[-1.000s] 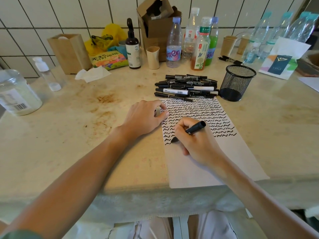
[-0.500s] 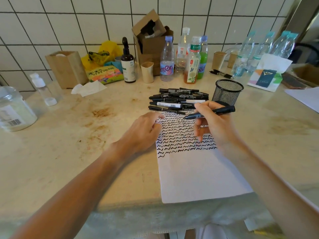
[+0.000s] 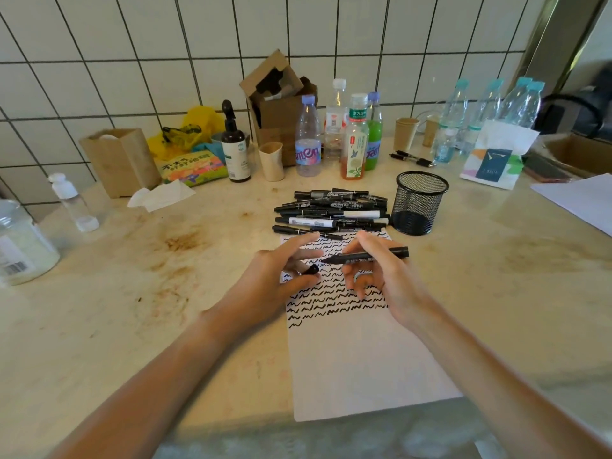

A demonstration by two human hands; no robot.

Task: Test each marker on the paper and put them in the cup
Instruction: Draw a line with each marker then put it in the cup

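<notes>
At the centre of the frame the right hand (image 3: 381, 276) pinches an uncapped marker (image 3: 367, 256) level, tip pointing left toward the cap (image 3: 311, 270) clamped in the left hand (image 3: 278, 276). Both grips hover over the scribbled paper (image 3: 357, 359), likely so cap and tip can meet. The mesh cup (image 3: 419, 202), upper right of centre, stands beside the marker pile (image 3: 331, 212) on the tabletop (image 3: 132, 309), within easy reach.

Soft, even daylight; faint shadows under my right hand (image 3: 384, 276). Wide-angle bending warps the wall tiles (image 3: 132, 61), and the tabletop (image 3: 99, 326) edge nearest me blurs.
</notes>
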